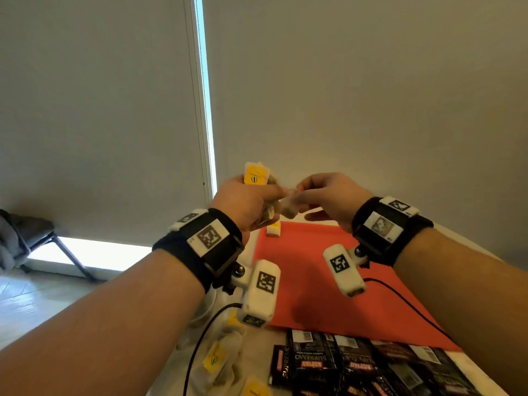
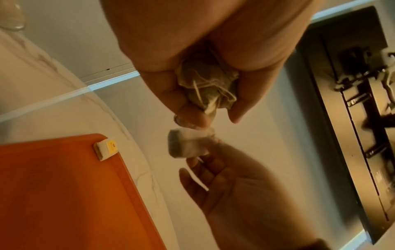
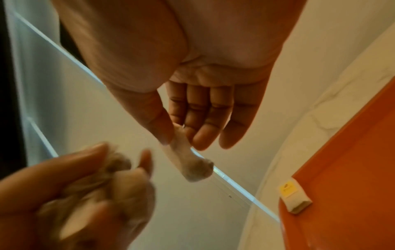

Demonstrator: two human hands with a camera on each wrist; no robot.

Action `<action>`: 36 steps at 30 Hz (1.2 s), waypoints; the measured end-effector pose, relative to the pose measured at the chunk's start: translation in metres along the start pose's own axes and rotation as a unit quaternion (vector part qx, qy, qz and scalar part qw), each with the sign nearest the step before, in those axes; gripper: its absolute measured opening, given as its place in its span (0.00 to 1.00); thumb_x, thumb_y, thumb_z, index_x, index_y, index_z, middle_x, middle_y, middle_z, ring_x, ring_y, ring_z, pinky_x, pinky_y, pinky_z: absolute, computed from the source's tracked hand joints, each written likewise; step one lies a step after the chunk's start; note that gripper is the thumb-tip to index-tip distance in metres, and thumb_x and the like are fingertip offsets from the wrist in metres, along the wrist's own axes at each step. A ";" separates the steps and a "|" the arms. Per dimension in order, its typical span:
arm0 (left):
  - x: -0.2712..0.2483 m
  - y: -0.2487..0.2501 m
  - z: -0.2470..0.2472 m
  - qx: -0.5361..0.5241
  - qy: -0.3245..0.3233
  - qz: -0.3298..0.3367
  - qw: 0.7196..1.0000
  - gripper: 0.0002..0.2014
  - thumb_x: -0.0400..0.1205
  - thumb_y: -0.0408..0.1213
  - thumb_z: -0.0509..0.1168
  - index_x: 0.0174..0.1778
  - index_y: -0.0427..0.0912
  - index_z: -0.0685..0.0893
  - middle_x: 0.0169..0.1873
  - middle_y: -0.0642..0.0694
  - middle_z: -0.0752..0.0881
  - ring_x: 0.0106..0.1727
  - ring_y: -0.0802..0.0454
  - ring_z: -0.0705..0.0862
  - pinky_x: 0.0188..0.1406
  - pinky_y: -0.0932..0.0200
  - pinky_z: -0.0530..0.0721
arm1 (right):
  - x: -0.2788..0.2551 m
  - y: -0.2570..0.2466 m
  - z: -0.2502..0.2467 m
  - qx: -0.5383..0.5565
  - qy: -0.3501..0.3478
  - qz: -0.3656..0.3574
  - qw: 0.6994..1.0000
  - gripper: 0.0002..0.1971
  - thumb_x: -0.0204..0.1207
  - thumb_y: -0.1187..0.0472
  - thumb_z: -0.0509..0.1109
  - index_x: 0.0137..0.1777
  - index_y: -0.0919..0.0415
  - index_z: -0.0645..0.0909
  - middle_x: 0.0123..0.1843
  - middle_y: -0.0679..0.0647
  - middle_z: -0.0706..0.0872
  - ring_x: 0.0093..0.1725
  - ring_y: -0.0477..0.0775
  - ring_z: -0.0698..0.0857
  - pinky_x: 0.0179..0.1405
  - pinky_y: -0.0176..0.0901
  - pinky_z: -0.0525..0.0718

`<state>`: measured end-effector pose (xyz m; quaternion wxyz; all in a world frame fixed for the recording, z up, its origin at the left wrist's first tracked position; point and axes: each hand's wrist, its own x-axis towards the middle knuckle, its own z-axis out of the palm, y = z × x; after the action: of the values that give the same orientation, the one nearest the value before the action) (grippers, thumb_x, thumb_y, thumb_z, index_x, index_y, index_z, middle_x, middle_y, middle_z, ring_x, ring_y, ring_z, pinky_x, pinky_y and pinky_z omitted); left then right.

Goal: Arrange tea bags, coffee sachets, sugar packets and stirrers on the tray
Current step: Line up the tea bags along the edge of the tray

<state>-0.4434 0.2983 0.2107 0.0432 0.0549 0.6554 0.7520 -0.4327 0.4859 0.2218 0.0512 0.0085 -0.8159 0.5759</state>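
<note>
At frame centre, the left hand point(image 1: 248, 201) grips a bunch of tea bags point(image 2: 208, 84), the right hand point(image 1: 331, 195) pinches one tea bag point(image 3: 190, 162), and one more bag point(image 1: 273, 230) lies on the tray point(image 1: 314, 281).

worktop point(image 2: 32, 104): white, marble-veined, with a rounded edge
tray point(image 1: 314, 281): orange, flat on the worktop, its near edge just beside the sachets
sachets point(image 1: 357, 364): dark coffee packs in an overlapping row at the near side of the worktop
tea bags point(image 1: 217, 358): loose heap with yellow tags on the worktop, left of the sachets and beside the tray's near left corner
</note>
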 end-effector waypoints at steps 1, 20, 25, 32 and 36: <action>-0.001 0.000 0.002 0.015 -0.004 0.011 1.000 0.15 0.75 0.33 0.82 0.55 0.43 0.88 0.47 0.40 0.93 0.48 0.43 0.94 0.39 0.54 0.90 | -0.005 -0.004 0.001 0.003 -0.011 -0.008 1.000 0.03 0.77 0.66 0.78 0.48 0.63 0.88 0.44 0.62 0.92 0.44 0.56 0.90 0.56 0.59 0.90; 0.038 0.005 -0.016 -0.041 0.061 -0.030 0.997 0.17 0.76 0.32 0.82 0.57 0.43 0.86 0.45 0.41 0.91 0.40 0.44 0.92 0.33 0.54 0.89 | 0.022 0.028 0.021 0.092 0.023 0.080 0.992 0.16 0.74 0.82 0.73 0.49 0.64 0.76 0.28 0.59 0.87 0.31 0.57 0.93 0.33 0.50 0.92; 0.053 0.004 -0.027 -0.053 0.070 -0.044 0.995 0.19 0.76 0.33 0.82 0.61 0.40 0.86 0.46 0.41 0.92 0.38 0.46 0.91 0.32 0.55 0.89 | 0.054 0.064 0.035 0.004 0.029 0.169 0.985 0.17 0.70 0.81 0.77 0.35 0.62 0.76 0.35 0.63 0.83 0.36 0.63 0.88 0.38 0.59 0.93; 0.063 0.002 -0.034 -0.055 0.062 -0.057 0.995 0.21 0.77 0.34 0.81 0.65 0.37 0.86 0.44 0.42 0.92 0.36 0.47 0.91 0.30 0.56 0.88 | 0.081 0.080 0.059 -0.107 0.028 0.210 0.971 0.11 0.67 0.70 0.84 0.41 0.61 0.84 0.45 0.62 0.90 0.42 0.61 0.90 0.37 0.43 0.91; 0.065 -0.004 -0.035 -0.051 0.057 -0.059 0.995 0.20 0.77 0.33 0.81 0.65 0.36 0.86 0.44 0.42 0.91 0.39 0.45 0.91 0.32 0.56 0.89 | 0.082 0.080 0.067 -0.081 0.005 0.242 0.967 0.13 0.73 0.77 0.79 0.37 0.63 0.79 0.38 0.60 0.84 0.34 0.57 0.84 0.21 0.43 0.87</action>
<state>-0.5122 0.2732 0.2041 0.0526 -0.0289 0.6199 0.7824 -0.5254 0.4532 0.1317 -0.0849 -0.1964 -0.8372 0.5034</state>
